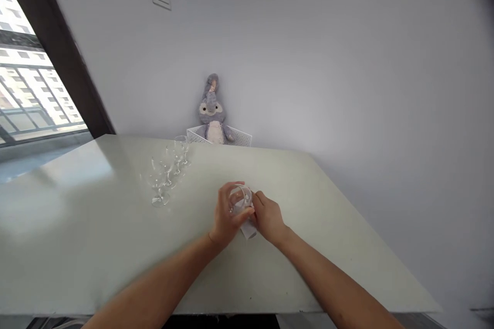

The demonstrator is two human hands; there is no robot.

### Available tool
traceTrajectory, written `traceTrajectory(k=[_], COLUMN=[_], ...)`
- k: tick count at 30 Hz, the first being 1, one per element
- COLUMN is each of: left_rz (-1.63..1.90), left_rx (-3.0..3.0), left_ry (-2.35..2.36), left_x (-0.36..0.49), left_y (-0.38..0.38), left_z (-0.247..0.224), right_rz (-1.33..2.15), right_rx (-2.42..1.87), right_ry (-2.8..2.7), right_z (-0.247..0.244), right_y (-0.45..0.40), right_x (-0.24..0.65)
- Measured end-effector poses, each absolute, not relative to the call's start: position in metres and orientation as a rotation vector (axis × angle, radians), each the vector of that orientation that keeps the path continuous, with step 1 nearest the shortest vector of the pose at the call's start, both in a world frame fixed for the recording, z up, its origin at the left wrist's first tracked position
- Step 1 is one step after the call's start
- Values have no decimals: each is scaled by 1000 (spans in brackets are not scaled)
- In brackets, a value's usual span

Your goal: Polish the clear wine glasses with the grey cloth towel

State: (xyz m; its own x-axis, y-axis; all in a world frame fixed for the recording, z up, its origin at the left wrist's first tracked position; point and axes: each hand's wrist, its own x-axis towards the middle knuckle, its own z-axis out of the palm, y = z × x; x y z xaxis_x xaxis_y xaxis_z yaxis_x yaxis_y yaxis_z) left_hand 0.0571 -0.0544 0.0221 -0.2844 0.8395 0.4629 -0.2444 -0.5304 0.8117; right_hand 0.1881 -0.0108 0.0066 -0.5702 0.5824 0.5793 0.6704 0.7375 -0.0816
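Note:
Over the middle of the table, my left hand [227,213] is wrapped around the bowl of a clear stemmed glass [242,196], which is tilted with its rim towards the far side. My right hand [269,217] is closed at the right side of that glass, its fingers bunched on a white cloth [249,229]. Part of the cloth hangs below the glass between both hands; whether it is paper or fabric I cannot tell. The stem and foot are hidden by my hands.
Several clear stemmed glasses [160,199] stand upright in a slanting row on the left of the pale glossy table [185,262]. A grey plush toy [214,118] sits in a white perforated basket [242,137] by the wall. A window is at far left.

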Motion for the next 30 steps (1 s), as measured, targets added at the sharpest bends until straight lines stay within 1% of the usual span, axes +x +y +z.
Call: traceTrajectory(k=[4, 7, 10, 13, 21, 30], left_rz=[1776, 1705, 1495, 1365, 1426, 1377], left_rx=[1392, 1576, 1652, 1612, 1527, 1500], left_ry=[866, 1174, 1508, 1638, 1638, 1680], left_x=[61, 52, 43, 37, 35, 36], left_y=[-53, -44, -32, -22, -12, -16], left_z=[12, 0, -13, -24, -37, -33], right_rz=[-207, -114, 43, 78, 129, 213], right_rx=[-1134, -1321, -1665, -1837, -2002, -2004], right_ry=[-2363, -2296, -2109, -1979, -1776, -1660], right_z=[1, -3, -4, -2, -11, -25], right_y=[-1, 29, 74, 119, 185, 200], right_x=[187, 199, 220, 243, 276, 279])
